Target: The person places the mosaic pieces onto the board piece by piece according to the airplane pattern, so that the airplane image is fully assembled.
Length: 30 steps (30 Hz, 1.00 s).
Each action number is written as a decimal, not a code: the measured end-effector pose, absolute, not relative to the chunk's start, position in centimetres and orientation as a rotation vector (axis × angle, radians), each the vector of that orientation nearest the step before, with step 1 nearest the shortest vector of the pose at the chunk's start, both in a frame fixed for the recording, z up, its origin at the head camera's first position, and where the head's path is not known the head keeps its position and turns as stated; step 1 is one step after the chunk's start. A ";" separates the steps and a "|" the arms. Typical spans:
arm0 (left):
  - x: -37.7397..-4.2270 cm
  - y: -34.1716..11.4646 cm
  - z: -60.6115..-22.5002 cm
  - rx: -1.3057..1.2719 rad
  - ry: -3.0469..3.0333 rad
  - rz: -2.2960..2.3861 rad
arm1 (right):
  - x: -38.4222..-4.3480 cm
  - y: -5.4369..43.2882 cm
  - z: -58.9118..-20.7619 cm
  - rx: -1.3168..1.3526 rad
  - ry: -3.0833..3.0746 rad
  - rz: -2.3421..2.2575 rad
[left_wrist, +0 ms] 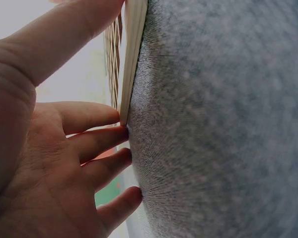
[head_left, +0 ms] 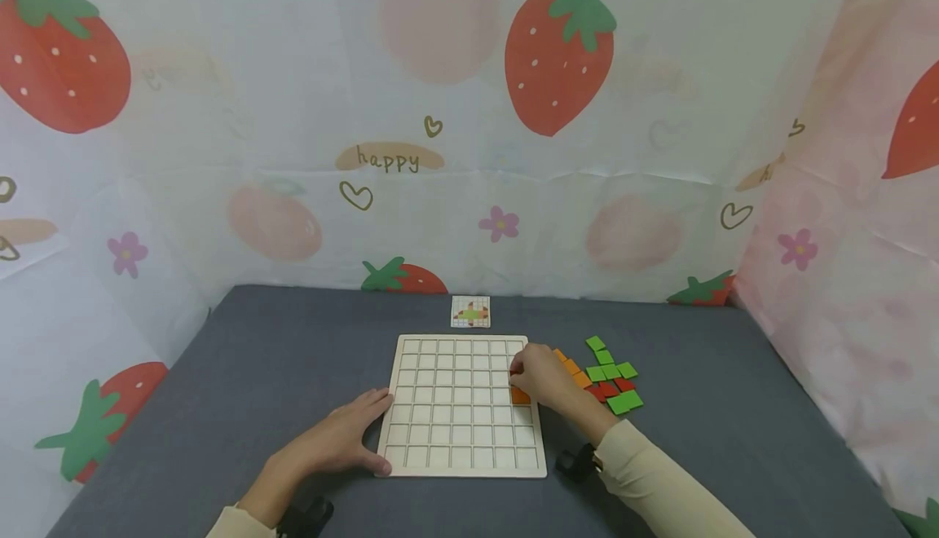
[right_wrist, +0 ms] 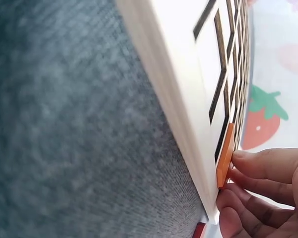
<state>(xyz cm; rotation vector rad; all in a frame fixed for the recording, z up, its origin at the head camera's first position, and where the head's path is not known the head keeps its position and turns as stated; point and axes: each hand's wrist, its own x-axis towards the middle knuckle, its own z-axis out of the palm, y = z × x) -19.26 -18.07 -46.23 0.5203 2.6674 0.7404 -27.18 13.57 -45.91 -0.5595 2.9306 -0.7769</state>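
Observation:
A pale wooden grid board (head_left: pixel 455 415) lies on the table. My left hand (head_left: pixel 333 440) rests along its left edge, fingers spread and fairly straight, with the thumb by the near left corner. In the left wrist view the index fingertip (left_wrist: pixel 111 116) is right at the board's side. At the board's right edge, my right hand (head_left: pixel 546 377) curls its fingers and pinches at an orange tile (head_left: pixel 521 396). The right wrist view has the orange tile (right_wrist: pixel 225 156) over the grid with the fingertips against its far side. The hand's back partly hides the cells behind it.
Several loose tiles lie right of the board: orange tiles (head_left: pixel 572 367), green tiles (head_left: pixel 603 372) and red tiles (head_left: pixel 607 389). Beyond the board's far edge is a small pattern card (head_left: pixel 470 322). A strawberry-printed curtain (head_left: pixel 469 155) closes off the back and sides.

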 end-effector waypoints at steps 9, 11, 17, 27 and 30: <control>-19.3 -18.1 -46.3 0.520 2.673 0.736 | -27.4 14.1 -46.2 -0.589 2.971 -0.750; -19.2 -18.1 -46.2 0.524 2.674 0.741 | -27.3 14.3 -46.1 -0.602 2.970 -0.760; -19.3 -18.2 -46.4 0.520 2.669 0.755 | -27.2 15.0 -45.4 -0.587 2.903 -0.843; -19.2 -18.1 -46.3 0.522 2.663 0.762 | -27.2 16.8 -44.5 -0.649 2.974 -0.793; -19.1 -18.2 -46.2 0.537 2.674 0.761 | -27.1 17.4 -44.1 -0.632 2.969 -0.822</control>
